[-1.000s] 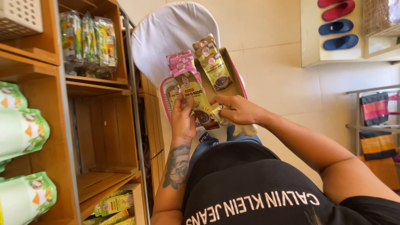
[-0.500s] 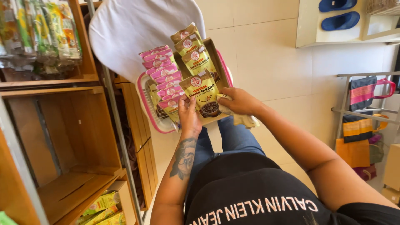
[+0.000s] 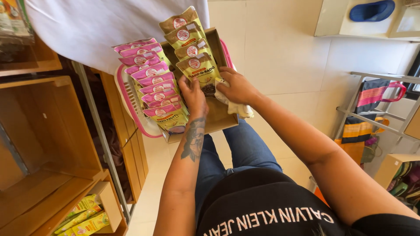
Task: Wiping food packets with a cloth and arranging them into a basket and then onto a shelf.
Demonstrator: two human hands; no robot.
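Observation:
A cardboard box [image 3: 221,120] rests on a pink-rimmed basket [image 3: 131,105] in front of me. It holds a row of several pink-topped snack pouches [image 3: 151,78] on the left and several yellow-green pouches [image 3: 188,39] on the right. My left hand [image 3: 192,94] grips the nearest yellow-green pouch [image 3: 199,70] by its lower left edge. My right hand [image 3: 236,87] touches the same pouch's right side and also clutches a pale cloth [image 3: 236,106].
Wooden shelves [image 3: 48,135] stand at the left, with yellow packets [image 3: 85,216] low down. A white cloth [image 3: 113,22] hangs behind the box. A metal rack with striped bags [image 3: 372,98] is at the right. A blue slipper [image 3: 372,11] lies on a wall shelf.
My view has dropped and shifted, so the box now sits nearer and larger. Both hands stay on the front yellow-green pouch, which has settled lower into the box.

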